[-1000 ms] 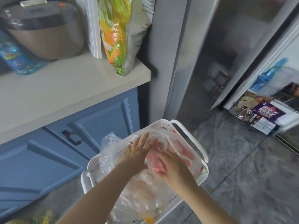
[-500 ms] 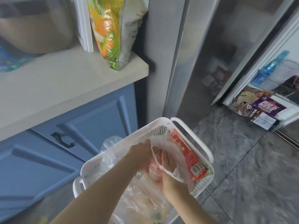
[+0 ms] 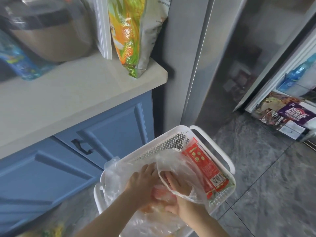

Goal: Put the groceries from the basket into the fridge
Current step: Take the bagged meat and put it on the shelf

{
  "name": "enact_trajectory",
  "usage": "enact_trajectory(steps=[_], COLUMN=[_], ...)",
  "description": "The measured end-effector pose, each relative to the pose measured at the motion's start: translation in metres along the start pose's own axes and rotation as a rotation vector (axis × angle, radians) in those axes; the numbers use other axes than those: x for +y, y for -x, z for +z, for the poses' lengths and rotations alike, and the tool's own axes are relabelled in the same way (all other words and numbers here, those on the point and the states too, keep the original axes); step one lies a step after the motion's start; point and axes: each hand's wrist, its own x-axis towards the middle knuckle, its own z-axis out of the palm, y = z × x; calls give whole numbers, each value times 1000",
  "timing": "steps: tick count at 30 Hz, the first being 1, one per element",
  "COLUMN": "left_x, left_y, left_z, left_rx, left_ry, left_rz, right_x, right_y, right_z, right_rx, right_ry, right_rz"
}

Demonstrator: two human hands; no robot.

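A white mesh basket (image 3: 212, 139) stands on the floor in front of the fridge (image 3: 222, 48). Clear plastic bags (image 3: 118, 178) fill most of it, and a long red packet (image 3: 205, 166) lies along its right side. My left hand (image 3: 142, 180) presses down into the bags, fingers curled around a pink-orange item (image 3: 160, 194) wrapped in plastic. My right hand (image 3: 177, 190) reaches through a bag's opening and holds the same item from the right. The fridge door (image 3: 277, 53) is open at the right, with packets on its lower shelf.
A blue cabinet (image 3: 85, 151) under a pale countertop (image 3: 68, 96) stands close on the left. On the counter are a rice cooker (image 3: 51, 31), a blue bottle (image 3: 15, 60) and a green-orange bag (image 3: 130, 31). A purple packet (image 3: 295, 115) sits in the door shelf. Grey tiled floor (image 3: 265, 177) lies to the right.
The plastic bag has been pulled open, which has exposed the red packet and the basket's mesh wall. Both hands have sunk deeper into the bags around the pink item.
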Motion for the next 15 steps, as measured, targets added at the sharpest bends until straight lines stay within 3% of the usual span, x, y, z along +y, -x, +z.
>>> enact_trajectory(steps=[3, 5, 7, 9, 13, 15], left_x=[-9, -18, -23, -26, -15, -8], left_y=[16, 23, 30, 32, 29, 28], left_z=[5, 11, 13, 15, 11, 9], left_rx=[87, 107, 76, 55, 44, 34], left_ry=[57, 61, 53, 25, 4, -27], left_rz=[54, 101, 147, 159, 58, -33], right_x=[-8, -10, -9, -11, -9, -15], right_y=[2, 6, 7, 7, 1, -2], right_z=[-10, -14, -14, -14, 2, 4], right_rx=[-22, 140, 124, 218, -19, 14], right_ry=[93, 107, 113, 138, -231, -228], right_rz=[-52, -111, -102, -120, -125, -131])
